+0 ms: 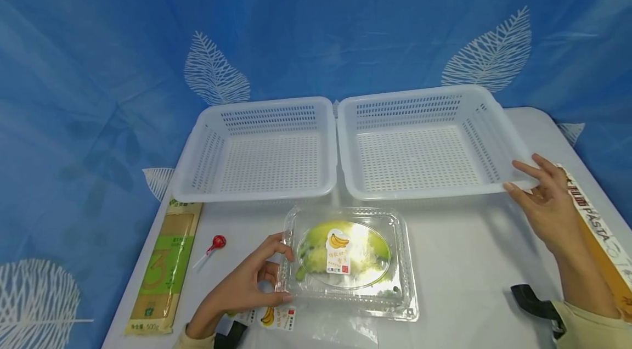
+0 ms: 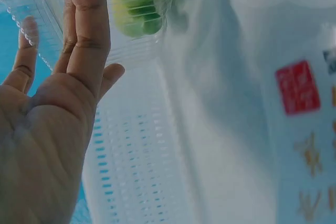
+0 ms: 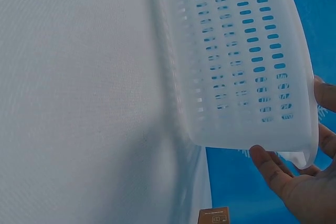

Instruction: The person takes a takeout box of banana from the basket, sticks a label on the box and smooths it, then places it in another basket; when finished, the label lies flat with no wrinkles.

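Observation:
A clear plastic clamshell box (image 1: 402,283) with yellow-green fruit inside and a banana label sits near the front middle of the table. My left hand (image 1: 252,280) grips its left side, fingers on top of the edge and thumb lower down. In the left wrist view, the left hand (image 2: 63,77) is beside the box with the green fruit (image 2: 139,3). My right hand (image 1: 548,203) holds the near right corner of a white slotted basket (image 1: 415,193). From the right wrist, fingers of the right hand (image 3: 302,187) show around the corner of that basket (image 3: 241,124).
A second white basket (image 1: 252,197) stands left of the first. At left lie a pack of noodles (image 1: 163,266) and a red lollipop (image 1: 217,242). A pasta box (image 1: 599,239) lies at the right edge. Banana-labelled plastic packaging (image 1: 276,318) lies in front of the clamshell.

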A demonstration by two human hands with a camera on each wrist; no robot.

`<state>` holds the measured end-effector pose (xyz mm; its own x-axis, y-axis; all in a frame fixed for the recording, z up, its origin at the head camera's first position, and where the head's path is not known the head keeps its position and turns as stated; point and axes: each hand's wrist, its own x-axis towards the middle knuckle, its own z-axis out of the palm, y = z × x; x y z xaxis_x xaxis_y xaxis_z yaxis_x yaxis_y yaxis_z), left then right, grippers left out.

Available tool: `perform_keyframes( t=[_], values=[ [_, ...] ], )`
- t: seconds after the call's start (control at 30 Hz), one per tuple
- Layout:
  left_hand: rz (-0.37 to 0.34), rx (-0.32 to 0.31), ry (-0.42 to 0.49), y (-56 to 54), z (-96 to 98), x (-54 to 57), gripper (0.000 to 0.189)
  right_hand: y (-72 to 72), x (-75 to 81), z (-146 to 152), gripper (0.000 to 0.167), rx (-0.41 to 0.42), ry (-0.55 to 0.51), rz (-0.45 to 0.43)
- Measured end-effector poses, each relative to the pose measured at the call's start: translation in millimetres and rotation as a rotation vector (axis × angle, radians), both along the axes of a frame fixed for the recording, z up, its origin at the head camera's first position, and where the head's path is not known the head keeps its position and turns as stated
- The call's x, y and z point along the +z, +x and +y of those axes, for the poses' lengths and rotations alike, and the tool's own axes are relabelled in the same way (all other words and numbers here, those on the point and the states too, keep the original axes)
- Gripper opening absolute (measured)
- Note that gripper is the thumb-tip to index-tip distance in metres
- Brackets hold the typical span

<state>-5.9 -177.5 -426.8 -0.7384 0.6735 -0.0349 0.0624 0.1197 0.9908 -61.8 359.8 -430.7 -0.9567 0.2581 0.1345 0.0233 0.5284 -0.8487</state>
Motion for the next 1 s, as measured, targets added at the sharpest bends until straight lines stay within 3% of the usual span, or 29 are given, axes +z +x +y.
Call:
perform_keyframes(
  t=[0.23,0.53,0.77,1.0],
  values=[
    [0.081,-0.005,0.055,9.5,-13.2,12.8,0.049,2.2,0.1,0.1,0.052,-0.008,0.000,0.011],
    [0.145,-0.024,0.132,8.7,-24.0,49.8,0.055,0.5,-0.6,0.3,0.052,-0.011,0.009,-0.001],
    [0.229,0.010,0.058,-2.2,-31.9,71.1,0.059,0.6,-1.0,-1.3,0.052,-0.013,0.002,0.004],
    [0.293,-0.041,0.092,-31.2,-28.4,89.7,0.058,0.6,-1.2,-1.7,0.052,-0.003,0.002,0.010]
  ],
)
